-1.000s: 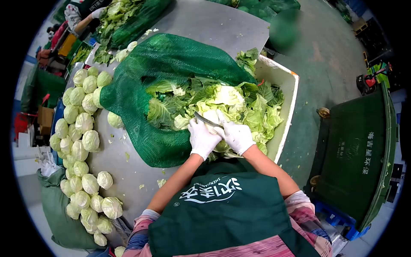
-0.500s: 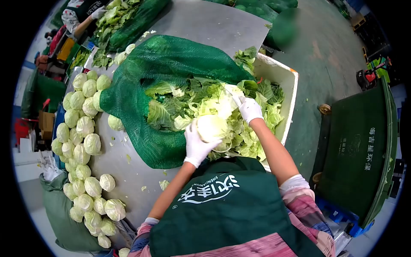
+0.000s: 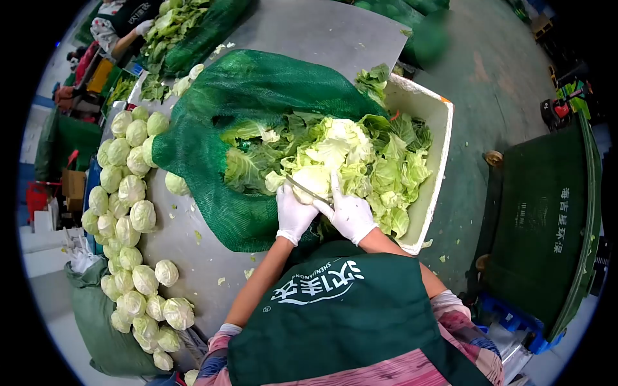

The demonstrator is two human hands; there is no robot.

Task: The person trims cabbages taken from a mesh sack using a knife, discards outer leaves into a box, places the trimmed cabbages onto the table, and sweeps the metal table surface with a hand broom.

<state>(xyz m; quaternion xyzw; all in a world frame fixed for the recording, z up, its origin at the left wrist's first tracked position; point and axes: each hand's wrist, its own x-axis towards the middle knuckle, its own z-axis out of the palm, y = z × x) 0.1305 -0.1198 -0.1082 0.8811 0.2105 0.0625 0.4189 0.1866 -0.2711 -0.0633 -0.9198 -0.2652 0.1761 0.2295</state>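
Note:
A pale, partly trimmed cabbage (image 3: 313, 176) sits low in front of me, held from its left side by my gloved left hand (image 3: 295, 213). My right hand (image 3: 351, 215), also in a white glove, grips a knife (image 3: 306, 190) whose thin blade lies across the near side of the cabbage. The knife's handle is hidden in the hand. Loose leaves (image 3: 393, 174) surround the cabbage on the far and right sides. Beyond my left hand, a green mesh bag (image 3: 225, 222) lies with its mouth spread around more leaves (image 3: 244, 167).
Trimmed cabbages (image 3: 131, 190) are piled along the left of the metal table (image 3: 193, 257). A white foam box (image 3: 438, 167) with leaves stands at the right, a large green bin (image 3: 534, 212) beyond it. At the far left, a co-worker's gloved hand (image 3: 144, 27) touches leaves.
My right hand has come down and left with the knife, from the leaves beyond to the near side of the cabbage. My left hand stays on the cabbage, its grip slightly shifted.

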